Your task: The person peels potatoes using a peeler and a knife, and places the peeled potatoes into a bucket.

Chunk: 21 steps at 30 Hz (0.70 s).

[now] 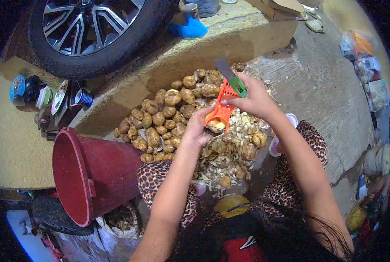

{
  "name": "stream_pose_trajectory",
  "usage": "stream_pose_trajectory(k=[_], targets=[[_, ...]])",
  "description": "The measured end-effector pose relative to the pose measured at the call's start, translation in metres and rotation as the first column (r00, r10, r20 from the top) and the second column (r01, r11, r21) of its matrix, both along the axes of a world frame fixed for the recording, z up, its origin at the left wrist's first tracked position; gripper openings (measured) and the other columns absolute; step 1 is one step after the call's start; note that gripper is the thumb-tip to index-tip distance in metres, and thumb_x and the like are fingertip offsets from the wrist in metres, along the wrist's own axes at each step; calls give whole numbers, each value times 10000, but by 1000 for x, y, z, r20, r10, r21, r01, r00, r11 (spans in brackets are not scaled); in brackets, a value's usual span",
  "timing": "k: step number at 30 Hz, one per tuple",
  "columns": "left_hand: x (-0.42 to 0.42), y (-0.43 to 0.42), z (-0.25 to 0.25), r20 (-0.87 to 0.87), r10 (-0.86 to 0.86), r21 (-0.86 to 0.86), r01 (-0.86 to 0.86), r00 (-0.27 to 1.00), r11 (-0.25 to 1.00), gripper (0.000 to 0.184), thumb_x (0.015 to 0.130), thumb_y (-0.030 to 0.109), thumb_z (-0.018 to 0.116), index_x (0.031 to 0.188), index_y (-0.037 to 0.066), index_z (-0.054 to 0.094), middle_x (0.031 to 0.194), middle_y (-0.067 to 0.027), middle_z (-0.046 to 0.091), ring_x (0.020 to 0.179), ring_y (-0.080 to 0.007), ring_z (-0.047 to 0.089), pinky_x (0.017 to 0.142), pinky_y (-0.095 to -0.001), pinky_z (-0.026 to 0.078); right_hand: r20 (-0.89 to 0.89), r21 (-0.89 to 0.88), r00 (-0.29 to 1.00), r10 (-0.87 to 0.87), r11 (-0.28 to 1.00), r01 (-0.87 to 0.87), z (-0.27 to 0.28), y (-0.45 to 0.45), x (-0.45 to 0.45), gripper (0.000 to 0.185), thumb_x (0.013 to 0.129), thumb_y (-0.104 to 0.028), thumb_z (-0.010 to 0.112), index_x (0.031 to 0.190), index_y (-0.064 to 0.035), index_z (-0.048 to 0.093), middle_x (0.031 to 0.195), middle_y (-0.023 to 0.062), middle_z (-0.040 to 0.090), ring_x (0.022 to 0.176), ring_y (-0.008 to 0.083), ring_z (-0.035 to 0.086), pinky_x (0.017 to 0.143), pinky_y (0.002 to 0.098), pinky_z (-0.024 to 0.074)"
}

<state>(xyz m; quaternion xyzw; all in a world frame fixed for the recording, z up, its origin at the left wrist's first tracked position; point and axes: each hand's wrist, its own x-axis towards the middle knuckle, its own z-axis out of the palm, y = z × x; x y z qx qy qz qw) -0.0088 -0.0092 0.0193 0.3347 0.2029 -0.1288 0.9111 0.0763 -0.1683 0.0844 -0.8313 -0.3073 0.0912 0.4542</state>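
Concrete floor (321, 87) beside yellow step (243, 39), wheel (86, 63) cut off above — right grip (255, 98) clasps orange peeler (222, 113) and green-handled knife (236, 82); left grip (198, 125) cups partly hidden potato (220, 125).

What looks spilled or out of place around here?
Peelings lie scattered over the floor, with a few potatoes among them, rather than gathered up. A car wheel so near the potato pile also seems an odd neighbour.

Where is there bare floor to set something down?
The widest bare patch is the concrete floor between the peelings and the bags at the right edge. Crowded: the ground between the red bucket and the peelings, filled with potatoes.
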Motion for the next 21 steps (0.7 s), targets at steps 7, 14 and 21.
stream_pose_trajectory(k=[7,14,21], targets=[[-7,15,-9,-71,131,-34,-134,989,990,345,889,237,439,1156,25,488,974,-122,595,823,-251,612,730,-378,529,-286,305,917,-278,881,362,0,-31,33,273,670,-200,747,792,-62,545,626,11,557,459,74,497,404,222,403],[-7,15,-5,-39,53,-126,-58,998,990,380,871,291,447,1146,31,480,1052,-151,576,880,-309,593,722,-432,527,-329,232,932,-154,943,237,-9,-13,10,361,643,-243,772,830,-57,525,628,0,547,487,87,506,440,243,426],[-5,-1,0,-29,197,-124,-199,980,972,354,918,253,382,1141,-4,482,1066,-139,583,951,-252,593,795,-389,501,-192,202,970,-151,961,189,-30,9,-7,358,652,-239,768,844,-48,535,655,10,565,512,95,520,468,244,429]])
